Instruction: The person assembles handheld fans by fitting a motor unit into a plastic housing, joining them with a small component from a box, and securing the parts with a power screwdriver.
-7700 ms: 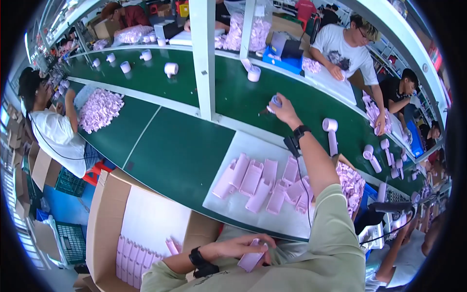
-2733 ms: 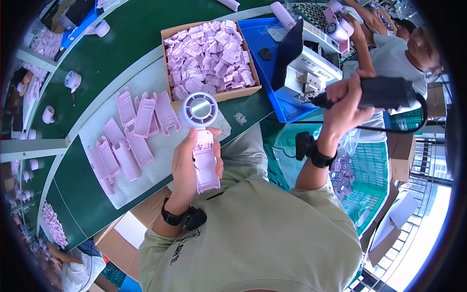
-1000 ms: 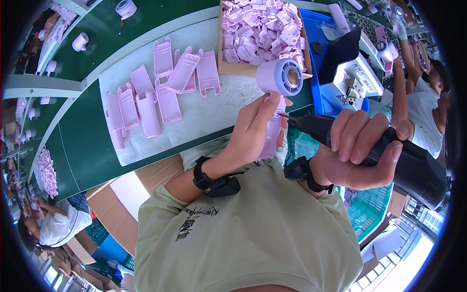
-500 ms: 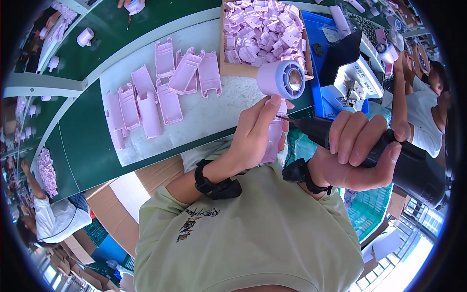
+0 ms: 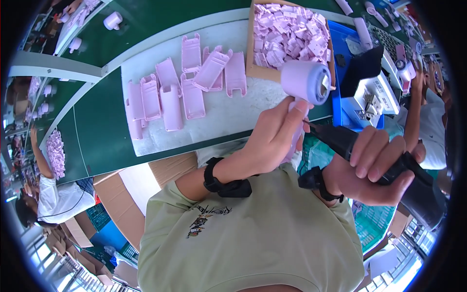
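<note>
My left hand (image 5: 277, 131) is closed round the handle of a pink handheld fan (image 5: 304, 82), whose round head tilts up and faces right. In my right hand (image 5: 374, 165) is a black electric screwdriver (image 5: 335, 140), gripped along its body. Its thin bit points left at the fan's handle, just below the head. Whether the tip touches a screw cannot be made out, as my fingers partly cover the spot. Several pink handle shells (image 5: 171, 108) lie on a white mat (image 5: 214, 124) to the left of my hands.
A cardboard box (image 5: 262, 73) heaped with small pink parts stands beyond the fan. To its right is a blue tray (image 5: 336, 104) with a white box of metal pieces (image 5: 372, 104). A green basket (image 5: 374, 221) sits low at right. Co-workers (image 5: 63, 202) sit at both sides.
The fan's head has turned further to the right, so its front shows less. The whole bench has shifted in view. Both hands keep their hold, the screwdriver bit still at the handle.
</note>
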{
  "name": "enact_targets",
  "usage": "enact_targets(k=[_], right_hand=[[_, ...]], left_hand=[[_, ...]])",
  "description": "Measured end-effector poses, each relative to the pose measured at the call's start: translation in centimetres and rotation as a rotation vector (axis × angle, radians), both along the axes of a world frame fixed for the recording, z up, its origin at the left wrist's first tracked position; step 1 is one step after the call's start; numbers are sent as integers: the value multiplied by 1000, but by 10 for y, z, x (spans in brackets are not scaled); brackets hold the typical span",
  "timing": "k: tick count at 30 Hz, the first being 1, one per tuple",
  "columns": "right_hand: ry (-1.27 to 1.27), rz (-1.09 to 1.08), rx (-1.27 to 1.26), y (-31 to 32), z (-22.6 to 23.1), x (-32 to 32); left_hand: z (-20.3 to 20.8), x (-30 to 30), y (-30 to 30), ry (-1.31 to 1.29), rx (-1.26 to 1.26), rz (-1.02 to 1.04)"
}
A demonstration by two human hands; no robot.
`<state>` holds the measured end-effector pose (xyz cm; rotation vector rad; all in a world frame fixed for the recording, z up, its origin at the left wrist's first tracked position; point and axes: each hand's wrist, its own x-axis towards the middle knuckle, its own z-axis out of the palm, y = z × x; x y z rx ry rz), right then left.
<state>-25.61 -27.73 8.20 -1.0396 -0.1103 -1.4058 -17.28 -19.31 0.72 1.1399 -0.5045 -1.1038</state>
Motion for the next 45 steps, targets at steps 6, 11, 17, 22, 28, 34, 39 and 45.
enact_targets(k=[6,11,17,22,28,34,39,45], right_hand=[[-73,-77,82,-38,7,-47],[309,-367,206,-39,-23,-51],[600,-464,218,-31,-44,-52],[617,-419,190,-46,-50,-49],[733,-578,79,-76,-43,-39],[816,-739,-54,-99,-49,-23],[763,-1002,-270,-84,-49,-9],[797,-1236,-878,-16,-85,28]], left_hand=[[14,103,-16,-212,210,-144],[-19,241,-77,-524,464,14],[-81,313,-139,-1224,650,222],[-42,300,-81,-1209,665,314],[47,253,86,-1232,916,17],[7,184,176,-1195,893,235],[-17,179,185,-1251,811,515],[-16,196,200,-1074,793,505]])
